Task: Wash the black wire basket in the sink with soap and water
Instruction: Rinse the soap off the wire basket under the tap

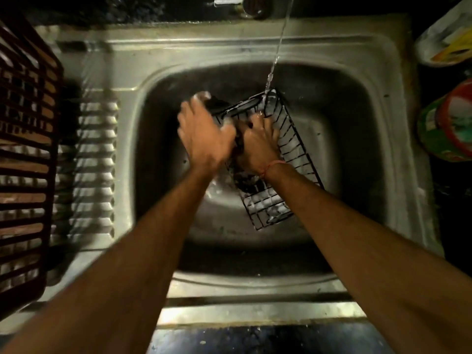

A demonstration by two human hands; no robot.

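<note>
In the steel sink (357,103), both hands grip the black wire basket (291,149)

no legible txt, pkg labels (449,47) at right too blurry

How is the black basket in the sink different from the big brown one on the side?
The black wire basket is made of thin wire; the brown plastic crate has thick, flat slats. The wire basket sits tilted inside the sink, wet under the stream of water, with both hands on it; the crate rests on the drainboard with nobody touching it. The crate also looks larger. Both have open, see-through grid sides.
</note>
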